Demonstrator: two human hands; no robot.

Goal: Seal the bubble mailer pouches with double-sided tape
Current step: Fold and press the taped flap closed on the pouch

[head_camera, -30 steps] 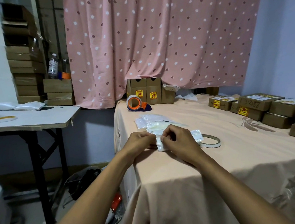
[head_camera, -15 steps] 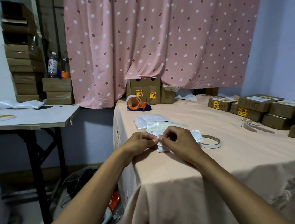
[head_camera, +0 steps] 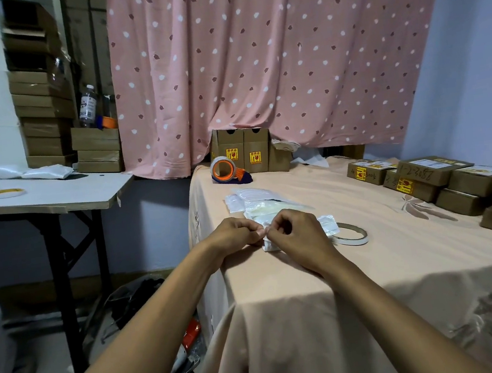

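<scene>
Head view is showing 2 hands: left hand (head_camera: 238, 232) and right hand (head_camera: 302, 236), fingers curled, are pinching 1 bubble mailer pouch (head_camera: 327, 226) lying beneath them on the surface (head_camera: 402, 260); 1 tape ring (head_camera: 353, 242) is lying just right of the right hand.

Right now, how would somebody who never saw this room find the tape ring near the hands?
Start at the table with the peach cloth. Right of the bubble mailer pouch pinched by the right hand, a roll of tape lies flat. Unlike the orange tape dispenser by the curtain, it is a bare, pale, hollow ring.
</scene>
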